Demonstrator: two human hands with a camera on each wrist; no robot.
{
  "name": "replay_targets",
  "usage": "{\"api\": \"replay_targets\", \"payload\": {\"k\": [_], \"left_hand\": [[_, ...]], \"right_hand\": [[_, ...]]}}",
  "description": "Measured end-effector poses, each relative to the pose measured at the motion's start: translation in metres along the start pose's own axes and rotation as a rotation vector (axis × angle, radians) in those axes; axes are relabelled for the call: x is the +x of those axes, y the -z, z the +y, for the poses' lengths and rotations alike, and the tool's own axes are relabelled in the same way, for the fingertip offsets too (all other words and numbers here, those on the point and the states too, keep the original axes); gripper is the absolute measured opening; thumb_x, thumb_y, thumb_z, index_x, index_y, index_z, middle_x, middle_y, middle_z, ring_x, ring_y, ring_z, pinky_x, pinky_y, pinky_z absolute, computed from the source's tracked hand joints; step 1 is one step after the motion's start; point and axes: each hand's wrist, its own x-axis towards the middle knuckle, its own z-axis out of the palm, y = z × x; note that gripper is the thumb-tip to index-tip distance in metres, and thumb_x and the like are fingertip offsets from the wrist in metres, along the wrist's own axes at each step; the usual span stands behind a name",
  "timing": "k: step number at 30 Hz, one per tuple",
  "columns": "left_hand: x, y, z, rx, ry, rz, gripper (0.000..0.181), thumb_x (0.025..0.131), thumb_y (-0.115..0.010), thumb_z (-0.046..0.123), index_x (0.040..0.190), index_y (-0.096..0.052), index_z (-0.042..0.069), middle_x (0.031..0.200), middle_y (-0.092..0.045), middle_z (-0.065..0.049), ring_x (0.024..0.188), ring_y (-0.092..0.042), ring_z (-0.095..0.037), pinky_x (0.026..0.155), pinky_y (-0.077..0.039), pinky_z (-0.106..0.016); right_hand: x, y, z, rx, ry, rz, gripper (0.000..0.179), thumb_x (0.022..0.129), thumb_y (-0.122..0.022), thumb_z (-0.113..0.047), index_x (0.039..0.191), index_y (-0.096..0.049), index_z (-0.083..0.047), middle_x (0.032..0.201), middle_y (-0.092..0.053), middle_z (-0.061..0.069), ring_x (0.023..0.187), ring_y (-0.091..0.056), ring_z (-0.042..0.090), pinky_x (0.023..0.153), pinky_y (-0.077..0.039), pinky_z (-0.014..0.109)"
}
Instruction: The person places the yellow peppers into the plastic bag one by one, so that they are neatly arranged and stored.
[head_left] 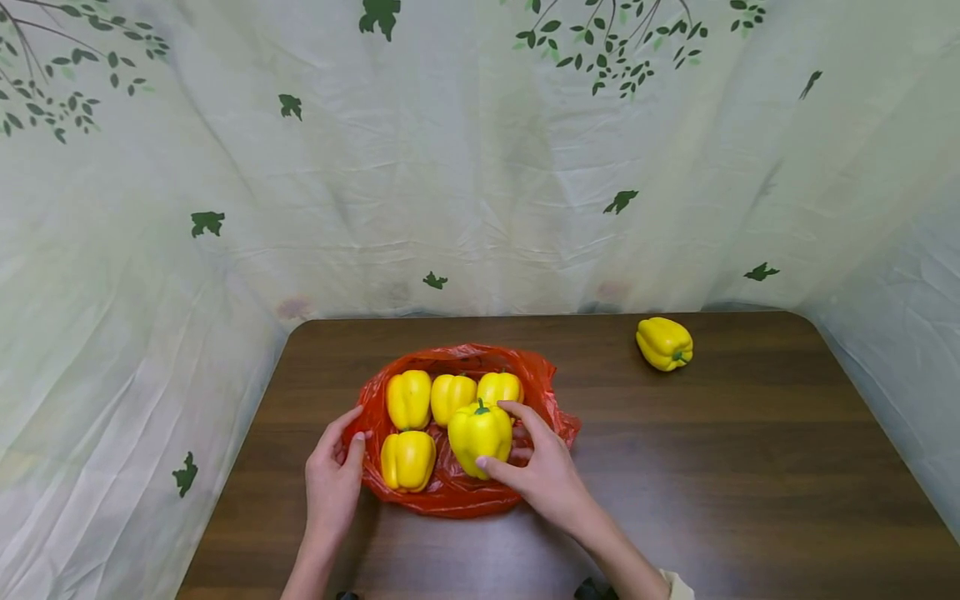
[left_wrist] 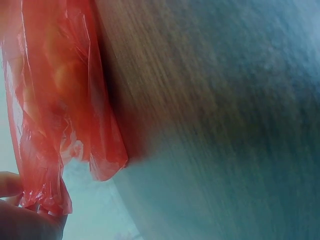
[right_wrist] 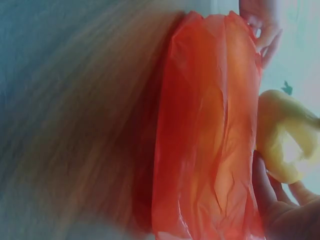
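A red plastic bag lies wide open on the table, with several yellow bell peppers inside, among them one at the front left. My left hand pinches the bag's left rim between thumb and fingers, and the left wrist view shows the bunched plastic there. Between the thumb and fingers of my right hand is another yellow bell pepper, its green stem upward, over the right front of the bag. In the right wrist view this held pepper shows above the bag's rim.
One more yellow bell pepper lies by itself near the back edge of the brown wooden table, to the right. Behind the table hangs a pale cloth printed with green leaves.
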Motion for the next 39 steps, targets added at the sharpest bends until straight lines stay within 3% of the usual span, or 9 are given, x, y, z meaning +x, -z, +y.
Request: {"api": "replay_targets", "payload": {"k": [9,20,39], "left_hand": [[0.001,0.001,-0.001,-0.002,0.004,-0.008,0.037,0.1,-0.056,0.009,0.136,-0.058,0.017,0.136,-0.056,-0.005,0.114,-0.058,-0.022,0.084,-0.048,-0.012],[0.001,0.0,-0.001,-0.009,-0.015,-0.006,0.037,0.099,-0.057,0.008,0.135,-0.059,0.017,0.136,-0.056,-0.005,0.115,-0.058,-0.022,0.085,-0.048,-0.013],[0.0,0.001,-0.002,-0.011,-0.015,-0.003,0.037,0.099,-0.057,0.009,0.135,-0.059,0.017,0.136,-0.056,-0.005,0.115,-0.058,-0.022,0.084,-0.048,-0.013]], "right_hand": [[0.004,-0.011,0.006,-0.07,0.006,0.009,0.076,0.078,-0.081,-0.045,0.141,-0.045,-0.023,0.117,-0.057,0.001,0.093,-0.061,0.019,0.084,-0.056,0.039],[0.009,-0.023,0.006,-0.189,-0.083,0.002,0.077,0.077,-0.082,-0.046,0.14,-0.045,-0.023,0.121,-0.057,-0.001,0.093,-0.061,0.016,0.082,-0.056,0.034],[0.015,-0.037,0.015,-0.358,-0.08,0.011,0.076,0.076,-0.08,-0.052,0.135,-0.049,-0.016,0.128,-0.055,-0.001,0.107,-0.055,0.02,0.093,-0.049,0.046]]}}
